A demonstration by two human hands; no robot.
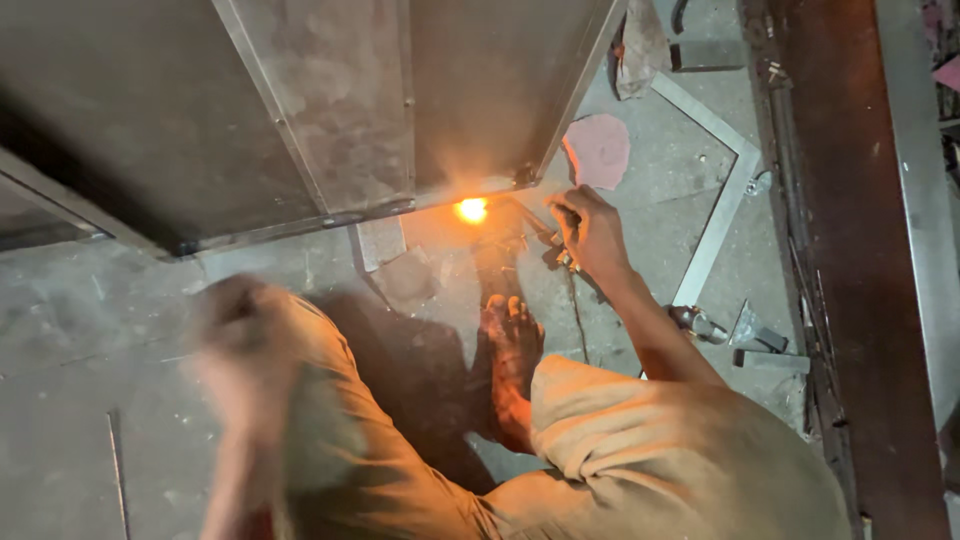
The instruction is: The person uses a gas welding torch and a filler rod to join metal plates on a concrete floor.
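- Two hands show: the right hand (592, 235) has its fingers closed around a welding electrode holder (553, 243), while the left hand (243, 345) is blurred, so its grip cannot be told.
- The holder's thin rod runs up and to the left, its tip at a bright orange weld glow (471, 209).
- The glow sits at the lower edge of a large grey metal cabinet (300, 120) lying on the concrete floor (80, 330).
- A bare foot (512, 350) rests just below the glow.
- An angle-iron frame (722, 205) lies right of the hand.
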